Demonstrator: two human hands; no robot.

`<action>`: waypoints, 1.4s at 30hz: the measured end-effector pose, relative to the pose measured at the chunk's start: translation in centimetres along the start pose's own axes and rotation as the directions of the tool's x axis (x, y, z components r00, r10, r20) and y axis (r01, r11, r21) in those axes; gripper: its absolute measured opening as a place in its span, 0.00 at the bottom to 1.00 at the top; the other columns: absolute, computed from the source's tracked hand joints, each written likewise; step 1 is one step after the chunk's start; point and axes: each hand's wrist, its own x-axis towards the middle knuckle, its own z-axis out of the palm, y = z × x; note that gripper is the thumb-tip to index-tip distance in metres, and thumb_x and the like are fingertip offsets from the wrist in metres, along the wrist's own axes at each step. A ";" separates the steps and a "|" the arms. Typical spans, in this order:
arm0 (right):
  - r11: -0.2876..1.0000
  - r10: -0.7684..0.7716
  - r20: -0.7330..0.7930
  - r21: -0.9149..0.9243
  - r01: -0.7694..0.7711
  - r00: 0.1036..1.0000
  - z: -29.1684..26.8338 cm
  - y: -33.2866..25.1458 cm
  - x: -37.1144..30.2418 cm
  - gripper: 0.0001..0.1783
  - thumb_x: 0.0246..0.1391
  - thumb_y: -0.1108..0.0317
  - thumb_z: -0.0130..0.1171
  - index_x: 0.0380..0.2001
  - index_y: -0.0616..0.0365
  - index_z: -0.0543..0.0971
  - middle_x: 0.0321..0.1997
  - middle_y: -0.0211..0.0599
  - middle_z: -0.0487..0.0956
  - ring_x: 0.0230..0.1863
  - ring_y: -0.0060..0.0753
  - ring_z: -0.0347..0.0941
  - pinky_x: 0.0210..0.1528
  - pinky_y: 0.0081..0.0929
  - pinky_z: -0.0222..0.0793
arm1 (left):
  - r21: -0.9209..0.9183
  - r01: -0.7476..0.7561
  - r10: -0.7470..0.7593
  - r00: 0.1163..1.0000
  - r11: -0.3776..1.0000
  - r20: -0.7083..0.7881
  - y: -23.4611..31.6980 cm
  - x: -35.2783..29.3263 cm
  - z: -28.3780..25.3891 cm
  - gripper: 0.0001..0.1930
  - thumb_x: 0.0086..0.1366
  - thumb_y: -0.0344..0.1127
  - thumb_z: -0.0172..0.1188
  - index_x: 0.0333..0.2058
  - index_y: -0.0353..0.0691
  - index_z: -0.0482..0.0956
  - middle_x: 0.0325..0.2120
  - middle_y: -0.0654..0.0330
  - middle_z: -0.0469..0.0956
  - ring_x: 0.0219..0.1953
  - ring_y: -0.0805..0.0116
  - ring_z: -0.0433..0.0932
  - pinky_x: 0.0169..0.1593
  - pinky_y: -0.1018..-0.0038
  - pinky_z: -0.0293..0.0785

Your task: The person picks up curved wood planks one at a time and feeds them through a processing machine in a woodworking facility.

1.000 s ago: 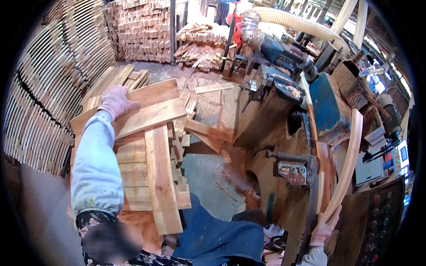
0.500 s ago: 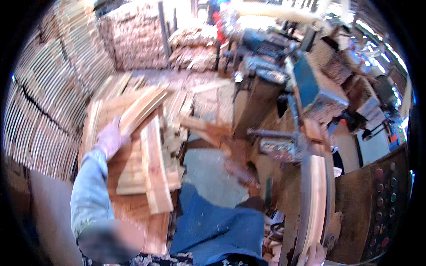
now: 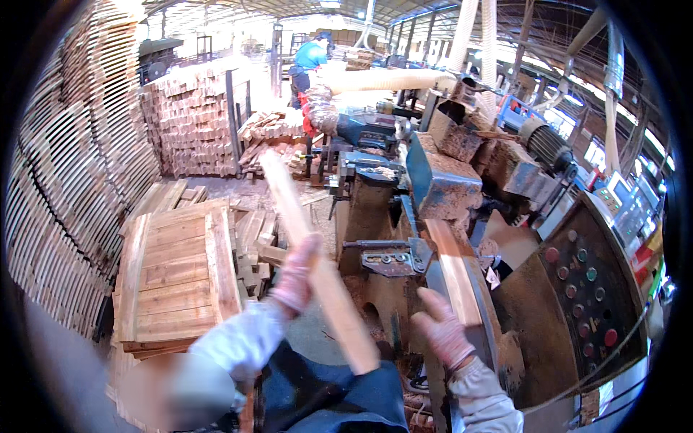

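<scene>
Left hand [image 3: 297,280] closed around board [image 3: 335,297].

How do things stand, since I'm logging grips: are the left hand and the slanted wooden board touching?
Touching. The head view shows the left hand closed on the slanted board near its middle, no gap between them.

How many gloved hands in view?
2. The left hand grips a light board; the right hand, fingers spread, is beside the wood on the machine. The background person in blue may have more; their hands can't be made out.
</scene>
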 end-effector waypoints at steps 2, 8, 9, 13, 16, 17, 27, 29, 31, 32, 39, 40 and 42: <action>0.981 0.079 0.160 0.165 -0.106 0.984 -0.8 -5.4 -2.9 0.53 0.53 0.58 0.75 0.76 0.62 0.60 0.78 0.53 0.63 0.80 0.44 0.57 0.80 0.34 0.51 | -0.161 0.120 -0.109 0.991 0.980 0.074 -5.2 -1.2 6.5 0.34 0.61 0.64 0.72 0.47 0.37 0.77 0.33 0.53 0.83 0.33 0.57 0.85 0.43 0.60 0.86; 0.896 0.437 -0.171 -0.004 -0.444 0.883 -4.7 -5.7 -16.5 0.61 0.38 0.55 0.80 0.75 0.61 0.63 0.69 0.56 0.72 0.72 0.48 0.68 0.75 0.37 0.64 | 0.483 0.154 -0.330 0.894 0.862 0.303 -11.6 -6.9 14.4 0.38 0.64 0.56 0.71 0.64 0.34 0.73 0.52 0.50 0.81 0.55 0.59 0.79 0.58 0.64 0.77; 0.828 0.445 -0.218 -0.269 -0.491 0.869 -5.7 -6.3 -18.7 0.60 0.34 0.58 0.80 0.73 0.59 0.65 0.65 0.58 0.74 0.67 0.55 0.72 0.70 0.43 0.69 | 0.274 0.007 -0.162 0.821 0.962 0.548 -12.2 -6.5 14.1 0.45 0.65 0.53 0.71 0.72 0.34 0.63 0.62 0.49 0.75 0.62 0.59 0.74 0.63 0.62 0.74; 0.570 0.499 -0.441 -0.482 -0.666 0.746 -5.8 -3.8 -28.9 0.60 0.30 0.63 0.80 0.73 0.57 0.65 0.60 0.57 0.76 0.58 0.61 0.74 0.59 0.51 0.72 | 0.724 -0.340 -0.059 0.884 0.600 0.464 -7.9 -0.7 9.2 0.43 0.63 0.42 0.75 0.70 0.35 0.61 0.59 0.45 0.75 0.58 0.54 0.76 0.65 0.63 0.73; 0.601 0.403 -0.507 -0.481 -0.638 0.762 -5.5 -2.1 -29.6 0.60 0.31 0.65 0.79 0.73 0.59 0.65 0.59 0.56 0.76 0.56 0.60 0.74 0.57 0.49 0.71 | 0.939 -0.344 0.229 0.915 0.011 0.333 -1.5 3.5 -0.6 0.47 0.56 0.42 0.77 0.70 0.34 0.63 0.60 0.41 0.74 0.60 0.44 0.76 0.65 0.56 0.72; 0.628 0.351 -0.525 -0.483 -0.611 0.776 -5.3 -1.4 -29.3 0.59 0.32 0.66 0.78 0.73 0.59 0.65 0.59 0.56 0.76 0.55 0.60 0.74 0.56 0.49 0.71 | 0.935 -0.235 0.326 0.891 -0.265 0.317 1.0 2.9 -2.4 0.49 0.55 0.45 0.78 0.70 0.34 0.63 0.61 0.40 0.73 0.62 0.43 0.73 0.67 0.55 0.69; 0.946 -0.052 -0.741 -0.252 -0.205 0.670 -3.5 9.7 -6.3 0.42 0.56 0.74 0.68 0.74 0.58 0.67 0.74 0.50 0.70 0.74 0.55 0.65 0.75 0.46 0.59 | 0.796 0.538 0.420 0.813 -0.279 -0.402 7.9 -3.8 -16.7 0.45 0.56 0.63 0.72 0.63 0.35 0.71 0.63 0.42 0.70 0.66 0.42 0.68 0.64 0.49 0.70; 0.933 -0.006 -0.684 -0.267 -0.243 0.729 -3.1 8.7 -2.6 0.41 0.57 0.72 0.69 0.74 0.56 0.68 0.74 0.48 0.70 0.74 0.51 0.66 0.74 0.43 0.61 | 0.680 0.639 0.617 0.709 -0.359 -0.341 5.6 -2.9 -18.5 0.42 0.55 0.63 0.72 0.58 0.36 0.76 0.63 0.45 0.71 0.65 0.44 0.69 0.63 0.53 0.72; 0.935 0.035 -0.635 -0.251 -0.249 0.772 -3.1 8.5 -0.2 0.42 0.57 0.72 0.69 0.74 0.56 0.67 0.74 0.47 0.71 0.74 0.49 0.66 0.74 0.41 0.61 | 0.603 0.761 0.493 0.631 -0.241 -0.599 7.7 -2.4 -16.6 0.41 0.54 0.61 0.74 0.58 0.38 0.76 0.64 0.46 0.69 0.67 0.47 0.67 0.63 0.55 0.73; 0.975 0.078 -0.634 -0.114 -0.193 0.769 -2.4 8.5 0.4 0.43 0.55 0.72 0.70 0.74 0.57 0.67 0.74 0.47 0.71 0.74 0.49 0.66 0.75 0.40 0.60 | 0.505 0.846 0.573 0.501 -0.168 -0.649 8.6 -2.2 -16.3 0.38 0.53 0.58 0.76 0.56 0.39 0.78 0.60 0.47 0.74 0.62 0.49 0.74 0.60 0.57 0.76; 0.906 0.160 -0.487 -0.272 -0.323 0.859 -4.2 5.3 -18.1 0.46 0.46 0.83 0.60 0.73 0.64 0.67 0.76 0.46 0.68 0.77 0.48 0.61 0.80 0.41 0.51 | 0.798 0.566 0.682 0.668 -0.207 -0.297 20.6 -7.7 -26.4 0.45 0.55 0.49 0.73 0.68 0.36 0.68 0.63 0.42 0.73 0.66 0.48 0.71 0.69 0.59 0.68; 0.856 0.125 -0.466 -0.395 -0.333 0.876 -4.6 5.8 -22.4 0.50 0.43 0.66 0.69 0.74 0.59 0.67 0.74 0.48 0.70 0.74 0.55 0.65 0.77 0.47 0.55 | 0.797 0.577 0.708 0.638 -0.180 -0.303 22.7 -8.5 -30.3 0.47 0.55 0.51 0.73 0.70 0.37 0.66 0.63 0.41 0.73 0.67 0.48 0.70 0.71 0.59 0.65; 0.751 0.212 -0.401 -0.517 -0.411 0.891 -4.9 3.2 -27.5 0.48 0.39 0.64 0.70 0.69 0.58 0.71 0.70 0.50 0.72 0.67 0.59 0.69 0.71 0.50 0.62 | 0.708 0.698 0.643 0.590 -0.104 -0.488 26.8 -10.9 -34.6 0.54 0.52 0.56 0.77 0.72 0.34 0.63 0.66 0.40 0.70 0.68 0.47 0.69 0.71 0.59 0.66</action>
